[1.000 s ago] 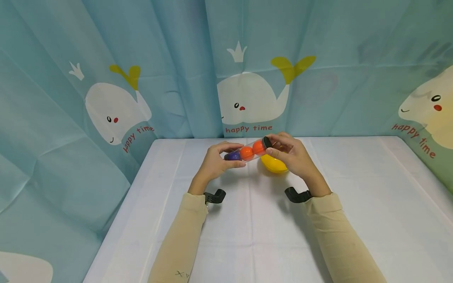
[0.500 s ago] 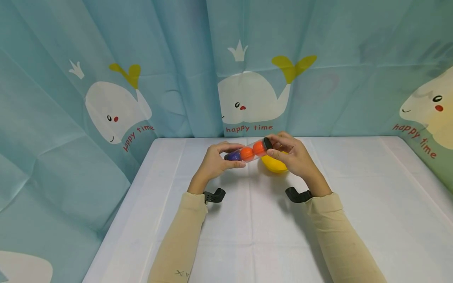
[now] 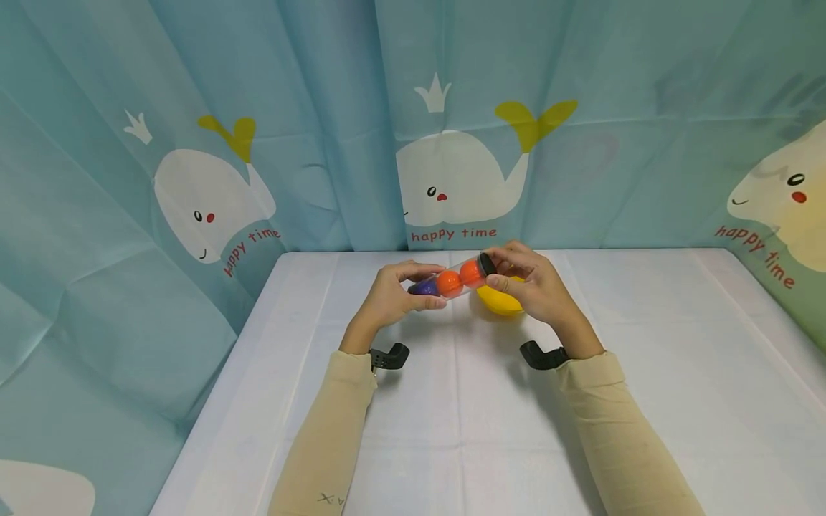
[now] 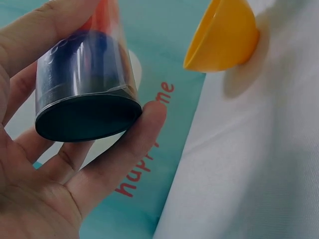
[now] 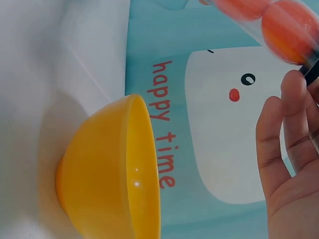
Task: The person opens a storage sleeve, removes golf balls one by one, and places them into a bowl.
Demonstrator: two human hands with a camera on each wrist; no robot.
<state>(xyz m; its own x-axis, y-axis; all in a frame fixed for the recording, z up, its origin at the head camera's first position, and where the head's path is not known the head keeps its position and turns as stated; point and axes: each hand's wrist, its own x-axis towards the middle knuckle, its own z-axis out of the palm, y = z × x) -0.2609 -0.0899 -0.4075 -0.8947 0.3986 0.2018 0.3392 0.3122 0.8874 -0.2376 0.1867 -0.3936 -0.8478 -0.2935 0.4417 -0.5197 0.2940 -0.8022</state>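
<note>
A clear plastic tube (image 3: 449,280) holds two orange balls (image 3: 449,283) and a purple ball (image 3: 424,287), and is held level above the table. My left hand (image 3: 395,295) grips its left end, fingers curled round the black base (image 4: 87,117). My right hand (image 3: 524,281) pinches the black cap (image 3: 487,264) at the tube's right end. A yellow bowl (image 3: 498,299) stands on the white table just below and behind my right hand. In the right wrist view the yellow bowl (image 5: 112,177) is close, with the orange balls (image 5: 290,31) above my fingers (image 5: 291,124).
The white tablecloth (image 3: 464,416) covers the table. Blue curtains with white whales (image 3: 452,179) close in the back and both sides. Black wrist mounts (image 3: 540,355) sit by both cuffs.
The tube has shifted very slightly left and down between my hands. Both grips are as before.
</note>
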